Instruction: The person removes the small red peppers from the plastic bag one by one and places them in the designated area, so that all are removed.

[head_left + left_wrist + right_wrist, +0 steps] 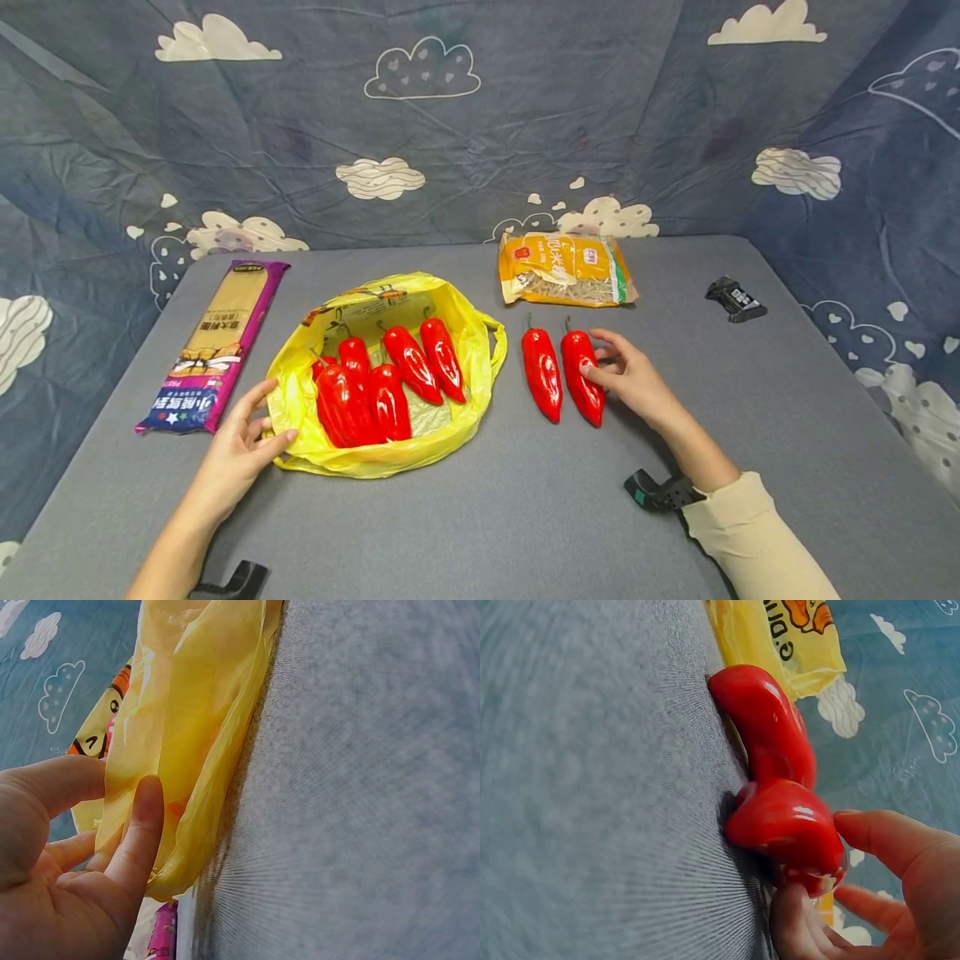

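Note:
My left hand (236, 442) pinches the left rim of a yellow plastic bag (480, 408) lying with its mouth towards me. In the left wrist view the thumb and fingers stand on either side of the thin film (187, 735). Several glossy red peppers (408, 362) with dark stems lie inside the bag. To its right, two more lie side by side on the table. My right hand (630, 379) holds the right-hand pepper (579, 354), thumb on one side and fingers on the other. The other loose pepper (542, 375) lies just left of it, untouched.
A purple-edged pasta packet (217, 333) lies left of the bag. Behind the loose peppers is an orange food packet (566, 268). A small black object (735, 298) sits at the far right. A cloud-patterned cloth (525, 117) hangs behind the grey table (480, 533).

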